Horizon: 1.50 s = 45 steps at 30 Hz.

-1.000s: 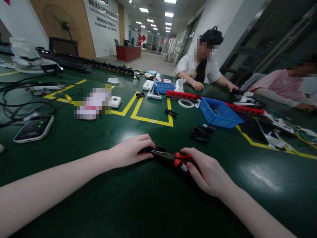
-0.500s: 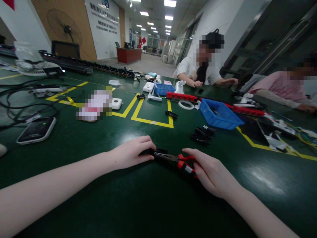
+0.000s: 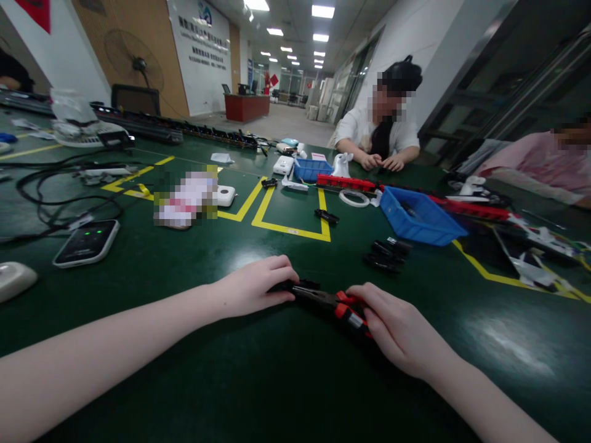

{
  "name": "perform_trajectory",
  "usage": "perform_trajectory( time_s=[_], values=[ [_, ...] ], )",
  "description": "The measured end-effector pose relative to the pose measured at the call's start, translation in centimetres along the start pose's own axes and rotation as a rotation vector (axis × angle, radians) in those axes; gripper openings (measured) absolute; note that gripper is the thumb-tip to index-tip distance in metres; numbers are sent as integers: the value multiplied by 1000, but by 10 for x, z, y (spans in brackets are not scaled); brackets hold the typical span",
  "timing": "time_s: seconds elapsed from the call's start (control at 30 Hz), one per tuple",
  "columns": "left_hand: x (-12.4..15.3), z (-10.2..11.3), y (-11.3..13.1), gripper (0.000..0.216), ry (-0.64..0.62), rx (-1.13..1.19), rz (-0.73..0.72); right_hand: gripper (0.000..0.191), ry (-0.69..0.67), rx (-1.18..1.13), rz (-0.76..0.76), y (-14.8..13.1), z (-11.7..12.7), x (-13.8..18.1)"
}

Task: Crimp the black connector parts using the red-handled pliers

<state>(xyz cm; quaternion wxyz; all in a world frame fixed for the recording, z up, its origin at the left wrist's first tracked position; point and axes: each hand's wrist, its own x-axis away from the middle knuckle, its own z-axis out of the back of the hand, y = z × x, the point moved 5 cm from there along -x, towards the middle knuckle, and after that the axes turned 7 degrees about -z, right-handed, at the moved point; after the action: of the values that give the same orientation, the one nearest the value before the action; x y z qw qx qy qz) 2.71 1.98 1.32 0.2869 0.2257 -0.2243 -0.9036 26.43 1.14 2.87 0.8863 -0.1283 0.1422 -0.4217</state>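
Red-and-black pliers [image 3: 333,303] lie low over the green table [image 3: 258,375] between my two hands. My right hand [image 3: 398,332] is closed round their red handles. My left hand [image 3: 255,286] rests on the table with its fingers curled over a small black part [image 3: 301,285] at the pliers' jaws. Most of that part is hidden under my fingertips.
Small black parts [image 3: 385,254] lie just beyond the pliers, with another [image 3: 325,215] farther back. A blue bin [image 3: 419,216] stands at right, a smaller one [image 3: 313,168] behind. A phone [image 3: 86,241], cables [image 3: 55,197] and a white device [image 3: 13,279] are at left. Two people sit across the table.
My hands and the pliers have hardly moved; the view has drifted a little, bringing the white device into sight at left. The person opposite has drawn both hands together.
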Motion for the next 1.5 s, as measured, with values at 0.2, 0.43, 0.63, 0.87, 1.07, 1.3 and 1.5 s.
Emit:
perform_trajectory(
  time_s=[0.2,0.43,0.63,0.87,1.07,1.3,1.5],
  values=[
    [1,-1,4,29,15,-87,-60,29,3,-22,-5,4,-5,0],
    [1,-5,8,36,-24,-266,-106,28,-12,-17,-12,0,2,-1],
    [0,-6,8,37,-32,-301,-115,29,-37,2,-30,1,5,-1],
    [0,-6,10,37,-31,-336,-140,29,-44,8,-34,4,5,2],
    [-1,-6,9,35,-27,-356,-136,30,-29,38,-21,1,2,0],
    [0,-7,6,32,-3,-322,-134,29,-19,37,-2,4,0,1],
    [0,-4,4,24,30,-246,-115,42,60,152,31,9,-3,3]
  ],
)
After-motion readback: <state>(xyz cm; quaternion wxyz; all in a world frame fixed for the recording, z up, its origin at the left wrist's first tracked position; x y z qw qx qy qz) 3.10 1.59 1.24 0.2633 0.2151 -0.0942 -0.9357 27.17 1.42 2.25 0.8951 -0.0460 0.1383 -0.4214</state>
